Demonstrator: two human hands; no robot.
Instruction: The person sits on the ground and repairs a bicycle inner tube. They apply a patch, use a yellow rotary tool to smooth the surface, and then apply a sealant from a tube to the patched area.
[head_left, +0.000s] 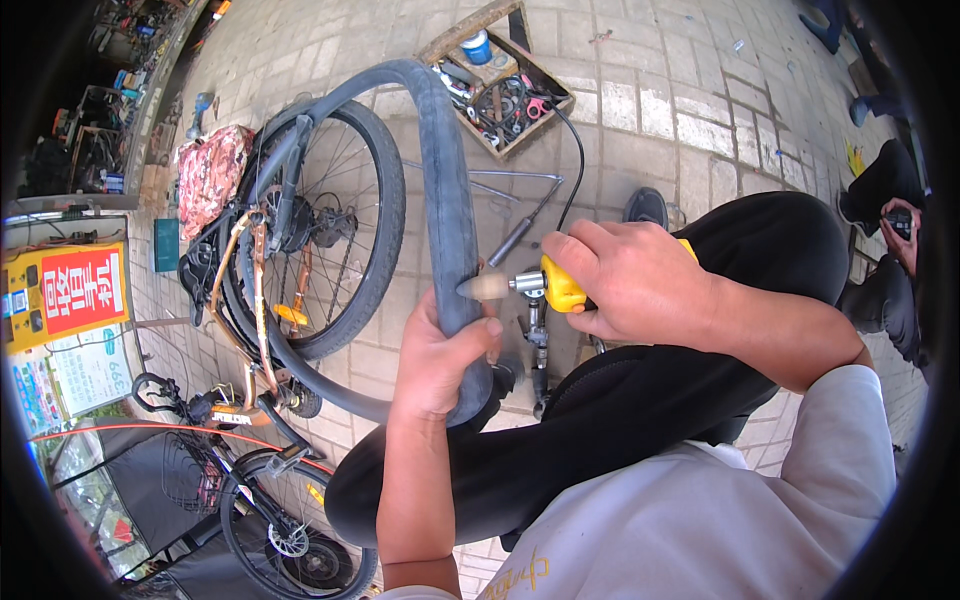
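My left hand (450, 349) grips a grey-black rubber inner tube (450, 180), thumb on top and fingers behind it. The tube forms a large loop that passes over the rear wheel of a bicycle. In my right hand (637, 281) is a yellow handheld power tool (562, 286) with a metal chuck. Its tan, cone-shaped tip (486, 288) meets the tube just above my left thumb. The bicycle's rear wheel (396, 202) and bronze frame (259, 277) lie to the left. Just beyond the tool, a bar with a dark grip (511, 241) rests on the paving.
A wooden toolbox (555, 120) with pliers, tools and a blue can (476, 49) stands ahead. A black hose (579, 161) runs from it towards me. A metal hand pump or stand (538, 337) is beneath my hands. Another person's hand (900, 225) holds a black object at far right.
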